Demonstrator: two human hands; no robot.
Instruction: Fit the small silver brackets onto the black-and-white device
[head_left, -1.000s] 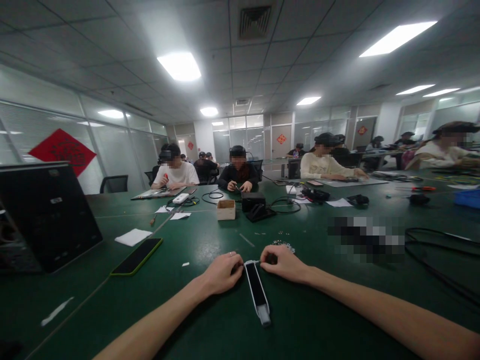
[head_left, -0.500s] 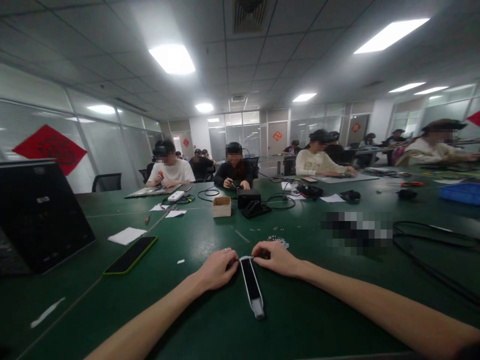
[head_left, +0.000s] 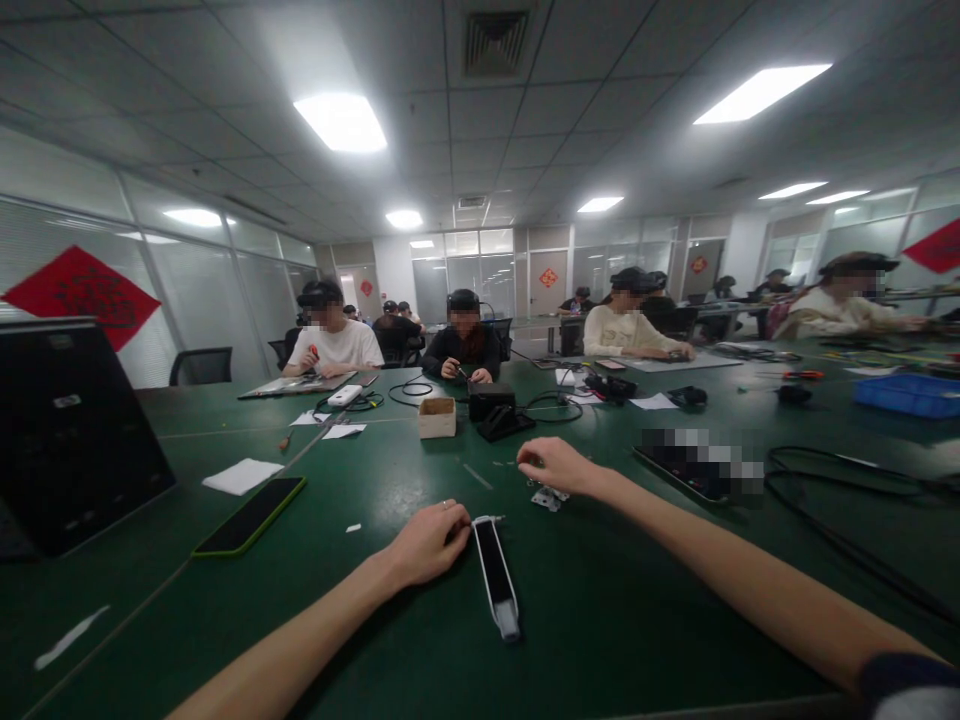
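A slim, long white-edged device (head_left: pixel 495 580) with a dark panel and a grey lower end lies on the green table in front of me. At its upper left corner my left hand (head_left: pixel 429 543) rests on the table, fingers curled and thumb against the device's edge. Beyond the device, my right hand (head_left: pixel 559 465) reaches over several small loose metal-looking parts (head_left: pixel 549 498). Its fingertips are pinched together; whatever is between them is too small to make out. A thin pin-like bit sticks out at the device's top end.
Left of my arm lies a phone in a green case (head_left: pixel 251 515), with folded white paper (head_left: pixel 242 476) beyond it. A black computer case (head_left: pixel 75 440) stands far left. Ahead are a small cardboard box (head_left: pixel 437 418) and a black stand (head_left: pixel 499 415). Cables (head_left: pixel 840 510) and a blue tray (head_left: pixel 909 393) lie right. Co-workers sit opposite.
My right hand has left the device's upper end and moved forward and right to the small parts. My left hand stays at the device. The view has shifted slightly.
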